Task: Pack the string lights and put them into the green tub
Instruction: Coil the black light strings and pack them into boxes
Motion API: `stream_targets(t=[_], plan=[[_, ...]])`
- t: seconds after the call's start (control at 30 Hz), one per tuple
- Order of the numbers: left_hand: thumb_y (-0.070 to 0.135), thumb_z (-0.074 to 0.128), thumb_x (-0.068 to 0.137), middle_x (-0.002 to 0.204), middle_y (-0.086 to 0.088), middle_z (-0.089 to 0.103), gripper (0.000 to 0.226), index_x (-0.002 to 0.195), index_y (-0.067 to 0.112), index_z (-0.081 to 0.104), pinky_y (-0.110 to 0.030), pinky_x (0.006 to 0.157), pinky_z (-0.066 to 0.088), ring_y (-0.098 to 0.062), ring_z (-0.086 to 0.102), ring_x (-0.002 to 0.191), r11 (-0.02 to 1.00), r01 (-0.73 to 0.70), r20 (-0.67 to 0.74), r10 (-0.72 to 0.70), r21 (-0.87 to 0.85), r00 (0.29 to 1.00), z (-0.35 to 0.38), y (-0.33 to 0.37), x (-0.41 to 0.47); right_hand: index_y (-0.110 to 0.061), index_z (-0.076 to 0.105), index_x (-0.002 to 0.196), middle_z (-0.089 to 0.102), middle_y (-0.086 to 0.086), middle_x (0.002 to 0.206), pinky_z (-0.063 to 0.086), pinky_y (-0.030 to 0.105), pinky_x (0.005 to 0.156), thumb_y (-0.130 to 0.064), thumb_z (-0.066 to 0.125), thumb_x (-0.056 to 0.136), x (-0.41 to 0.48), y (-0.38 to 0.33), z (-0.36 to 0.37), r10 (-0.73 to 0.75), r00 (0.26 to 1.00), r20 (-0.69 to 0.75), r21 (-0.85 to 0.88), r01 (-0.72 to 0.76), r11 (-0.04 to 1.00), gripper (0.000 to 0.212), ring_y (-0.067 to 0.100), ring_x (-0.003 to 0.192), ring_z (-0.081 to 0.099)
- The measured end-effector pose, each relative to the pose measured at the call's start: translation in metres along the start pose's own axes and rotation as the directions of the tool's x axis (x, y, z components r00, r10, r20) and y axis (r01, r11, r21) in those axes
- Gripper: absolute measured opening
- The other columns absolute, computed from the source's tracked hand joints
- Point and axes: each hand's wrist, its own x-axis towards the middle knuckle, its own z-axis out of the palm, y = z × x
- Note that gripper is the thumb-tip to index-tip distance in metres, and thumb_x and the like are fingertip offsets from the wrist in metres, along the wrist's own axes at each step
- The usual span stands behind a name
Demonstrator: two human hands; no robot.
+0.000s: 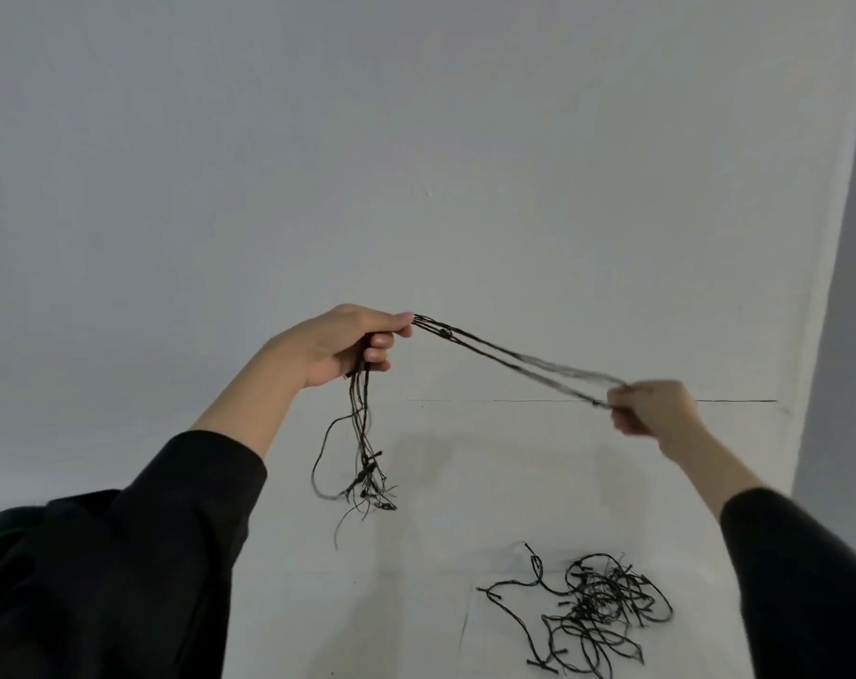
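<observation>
Closest to us, a loose tangle of the black string lights sits on the white desk, below our right hand. Further out, that hand's fingers are curled tight on several strands, which run taut up to our left hand. It's pinching the bundle too, with the ends dangling underneath. Plain wall behind.
</observation>
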Motion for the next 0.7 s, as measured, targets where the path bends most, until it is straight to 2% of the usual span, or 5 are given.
stream_targets(t=[0.2,0.3,0.37,0.5,0.7], plan=[[0.018,0.059,0.091,0.058,0.002,0.042,0.015,0.085,0.005,0.066,-0.020,0.056,0.050,-0.007,0.041,0.041,0.902,0.103,0.060,-0.141,0.418,0.988,0.006,-0.009,0.001,0.000,0.068,0.086,0.062,0.013,0.058,0.043,0.018,0.033,0.002,0.065,0.085,-0.046,0.104,0.025,0.178,0.961,0.211,-0.304,-0.109,0.946,0.004,0.014,0.037,0.050],[0.017,0.060,0.090,0.057,0.002,0.044,0.014,0.084,0.007,0.068,-0.020,0.056,0.051,-0.007,0.043,0.042,0.877,0.091,0.066,-0.137,0.472,0.988,0.020,-0.005,0.003,-0.004,0.061,0.112,0.065,0.010,0.074,0.046,0.023,0.047,-0.001,0.068,0.082,-0.067,0.115,0.041,0.364,0.772,0.520,-0.422,-0.138,0.896,0.031,0.014,0.051,0.055],[0.016,0.060,0.090,0.057,0.001,0.044,0.014,0.084,0.006,0.068,-0.022,0.059,0.052,-0.008,0.044,0.044,0.856,0.068,0.096,-0.136,0.513,0.986,0.027,0.000,0.004,-0.021,0.048,0.132,0.060,0.008,0.108,0.050,0.025,0.070,-0.012,0.076,0.074,-0.080,0.096,0.049,0.349,0.599,0.721,-0.468,0.050,0.882,0.065,0.014,0.087,0.061],[0.018,0.061,0.090,0.058,-0.001,0.045,0.017,0.086,0.005,0.069,-0.033,0.070,0.044,-0.016,0.048,0.052,0.776,0.016,0.148,-0.140,0.630,0.979,0.041,0.011,0.004,-0.037,0.011,0.149,0.028,-0.007,0.143,0.029,0.028,0.107,-0.023,0.077,0.068,-0.108,0.026,0.067,0.076,0.406,0.911,-0.208,0.291,0.934,0.105,0.010,0.134,0.029],[0.017,0.058,0.092,0.057,0.001,0.047,0.018,0.091,0.002,0.068,-0.023,0.058,0.053,-0.009,0.046,0.047,0.833,-0.054,0.169,-0.047,0.550,0.985,0.062,0.019,0.004,-0.040,0.016,0.141,0.033,-0.003,0.145,0.025,0.035,0.112,-0.035,0.079,0.062,-0.141,-0.022,0.111,-0.337,0.530,0.778,0.317,0.130,0.939,0.101,0.011,0.134,0.032]])
